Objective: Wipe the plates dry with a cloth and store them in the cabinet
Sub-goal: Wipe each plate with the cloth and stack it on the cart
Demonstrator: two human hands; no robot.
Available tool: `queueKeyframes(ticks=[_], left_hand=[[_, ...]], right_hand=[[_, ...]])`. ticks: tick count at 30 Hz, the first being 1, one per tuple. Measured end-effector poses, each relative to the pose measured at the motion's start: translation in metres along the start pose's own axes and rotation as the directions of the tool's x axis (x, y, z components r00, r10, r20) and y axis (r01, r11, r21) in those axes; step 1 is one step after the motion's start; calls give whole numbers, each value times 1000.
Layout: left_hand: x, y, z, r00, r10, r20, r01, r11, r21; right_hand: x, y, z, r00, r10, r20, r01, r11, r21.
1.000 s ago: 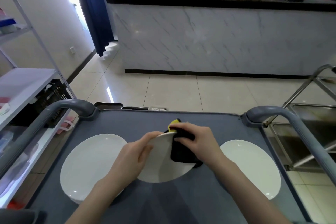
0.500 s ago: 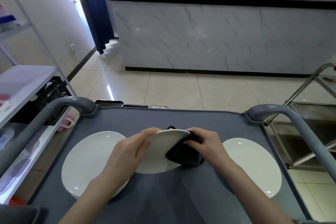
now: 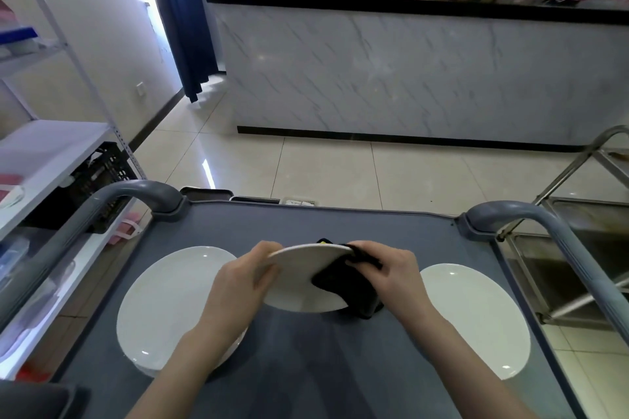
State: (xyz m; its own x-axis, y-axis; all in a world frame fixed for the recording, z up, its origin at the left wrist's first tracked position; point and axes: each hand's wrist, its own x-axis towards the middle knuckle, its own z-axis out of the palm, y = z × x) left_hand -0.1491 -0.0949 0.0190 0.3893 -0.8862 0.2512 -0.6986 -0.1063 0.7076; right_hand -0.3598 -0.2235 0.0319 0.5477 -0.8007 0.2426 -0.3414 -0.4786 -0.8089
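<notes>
Broadly, a grey cart (image 3: 306, 367) fills the foreground, its top carrying a left plate (image 3: 170, 299) and a right plate (image 3: 476, 316), both lying flat and well apart. Between them a middle plate (image 3: 299, 279) is held tilted above the cart top, far rim raised. The left hand (image 3: 238, 286) grips its left edge, fingers curled over the rim. The right hand (image 3: 398, 275) clasps a black cloth (image 3: 347, 286) folded over the plate's right edge, fingers curled round it.
</notes>
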Motion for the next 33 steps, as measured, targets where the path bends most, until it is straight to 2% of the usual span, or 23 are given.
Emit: queueKeyframes(ticks=[3,5,8,10,13,15,18,20,22,24,26,29,33], left_hand=[[0,-12,-1,994,-95,-47,87,984,-159],[4,-9,-2,995,-84,-55,75,985,-156],[12,3,-7,990,104,-92,-102,994,25],[16,13,-12,968,245,-58,-235,961,147],[24,31,-11,925,373,68,-372,860,348],[26,41,-5,900,423,103,-423,794,437],[27,47,1,911,412,30,-393,842,369],[27,40,-1,949,314,-30,-298,924,241],[26,26,-5,985,175,-4,-173,978,114],[25,11,-9,998,59,17,-59,998,31],[25,4,-10,1000,-27,15,28,998,-53],[26,8,-9,999,37,-6,-37,999,14],[33,26,-10,964,267,13,-262,934,244]], right_hand=[[-3,9,-6,992,124,23,-126,960,249],[-1,12,-8,988,149,50,-157,954,257],[2,12,-11,981,184,67,-190,975,113],[4,6,-11,983,170,67,-168,985,-33],[5,-13,-3,995,71,64,-56,975,-217],[4,-24,5,997,7,81,21,940,-341],[3,-26,10,998,11,65,12,939,-345],[1,-21,7,999,24,34,-14,963,-270],[-3,-13,1,999,49,-3,-49,989,-136],[-6,-6,-5,993,116,-20,-115,992,53],[-5,-2,-9,986,169,1,-167,974,151],[2,2,-12,980,194,37,-196,978,64],[9,-11,-4,990,136,36,-126,971,-205]])
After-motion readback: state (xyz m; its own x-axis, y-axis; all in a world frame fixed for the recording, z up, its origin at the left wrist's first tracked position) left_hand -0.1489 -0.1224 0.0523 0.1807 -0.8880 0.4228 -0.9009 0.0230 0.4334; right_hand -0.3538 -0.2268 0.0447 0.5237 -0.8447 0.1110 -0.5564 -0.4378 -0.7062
